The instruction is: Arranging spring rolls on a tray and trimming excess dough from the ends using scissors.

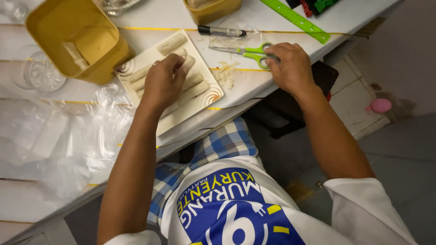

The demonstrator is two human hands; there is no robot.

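My left hand (164, 81) rests over a cream rectangular plate (190, 109) that holds several pale rolled wrappers (171, 44); its fingers are bent onto one roll near the plate's middle. My right hand (290, 66) lies on the white table beside green-handled scissors (247, 50), fingertips touching the handle end. Small pale scraps (225, 75) lie between the plate and the scissors.
A yellow tub (72, 38) stands at the upper left, another yellow tub (213, 9) at the top. A black marker (221, 31) and green ruler (295, 19) lie beyond the scissors. Clear plastic sheets (54, 140) and a glass dish (43, 75) cover the left. A pink object (380, 105) sits on the floor.
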